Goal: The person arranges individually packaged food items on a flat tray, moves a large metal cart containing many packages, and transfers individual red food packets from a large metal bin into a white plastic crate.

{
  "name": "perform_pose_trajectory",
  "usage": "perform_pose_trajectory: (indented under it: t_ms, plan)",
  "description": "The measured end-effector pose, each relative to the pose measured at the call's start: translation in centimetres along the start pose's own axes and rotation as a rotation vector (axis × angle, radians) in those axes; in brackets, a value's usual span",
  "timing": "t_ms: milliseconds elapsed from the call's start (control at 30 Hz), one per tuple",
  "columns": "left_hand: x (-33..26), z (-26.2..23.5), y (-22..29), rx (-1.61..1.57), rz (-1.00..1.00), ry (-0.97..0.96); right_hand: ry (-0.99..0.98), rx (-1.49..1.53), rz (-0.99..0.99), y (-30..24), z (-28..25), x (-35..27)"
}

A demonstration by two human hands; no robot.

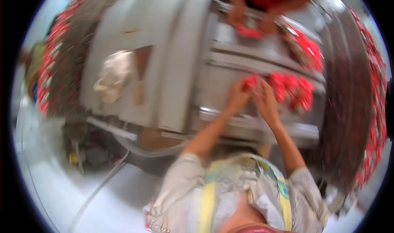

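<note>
My left hand (239, 97) and my right hand (266, 101) are close together over the grey metal work surface. Between their closed fingers is a small red packet (251, 82), blurred by motion; its contents cannot be made out. Just right of my right hand lies a cluster of shiny red packets (291, 89), several side by side. Across the table, another person's hands (269, 24) hold a similar red piece (248, 31). Beside those hands is a clear-looking bundle of red packets (305, 50).
On the pale board at left lie a crumpled whitish bag or cloth (115, 75) and a flat dark-bladed scraper with a wooden handle (138, 92). Dark ribbed surfaces (344, 89) flank both sides, edged with red-and-white items (371, 138). Metal rails (258, 124) cross in front of me.
</note>
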State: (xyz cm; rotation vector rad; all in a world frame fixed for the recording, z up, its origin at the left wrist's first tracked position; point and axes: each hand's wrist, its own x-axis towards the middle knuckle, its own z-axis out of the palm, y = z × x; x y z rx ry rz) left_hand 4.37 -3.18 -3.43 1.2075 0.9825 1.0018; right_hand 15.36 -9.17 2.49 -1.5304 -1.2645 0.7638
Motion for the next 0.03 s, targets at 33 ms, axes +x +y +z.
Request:
perform_pose_trajectory:
  t_ms: [33]
  plan:
    - [2.19,-4.39,1.22,0.055,0.058,0.099,0.066,-0.012,0.076,-0.33,1.84,1.33]
